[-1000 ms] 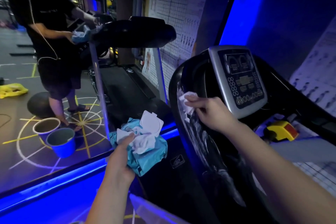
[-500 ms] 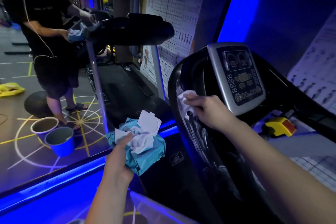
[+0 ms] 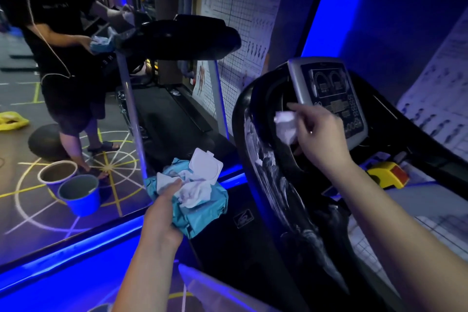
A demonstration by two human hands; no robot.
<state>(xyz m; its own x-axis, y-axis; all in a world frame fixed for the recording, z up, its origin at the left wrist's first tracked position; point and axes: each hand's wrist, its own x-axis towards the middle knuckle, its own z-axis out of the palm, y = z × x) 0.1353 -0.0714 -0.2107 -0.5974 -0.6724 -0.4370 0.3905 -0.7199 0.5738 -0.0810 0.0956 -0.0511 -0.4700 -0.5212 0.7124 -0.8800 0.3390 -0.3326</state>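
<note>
The left hand point(image 3: 162, 213) grips the pack point(image 3: 202, 204) from below, with its thumb pressing loose sheets under the open lid point(image 3: 206, 164). A slackened hold could drop the pack or let sheets spill. Smears on the rail point(image 3: 253, 139) may dry as streaks. The right hand point(image 3: 321, 134) pinches the crumpled wipe point(image 3: 286, 125) between rail and console point(image 3: 329, 94), where moisture could reach the buttons.

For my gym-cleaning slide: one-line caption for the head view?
Right hand holds a crumpled wipe by the treadmill console; left hand grips an open wipes pack.
</note>
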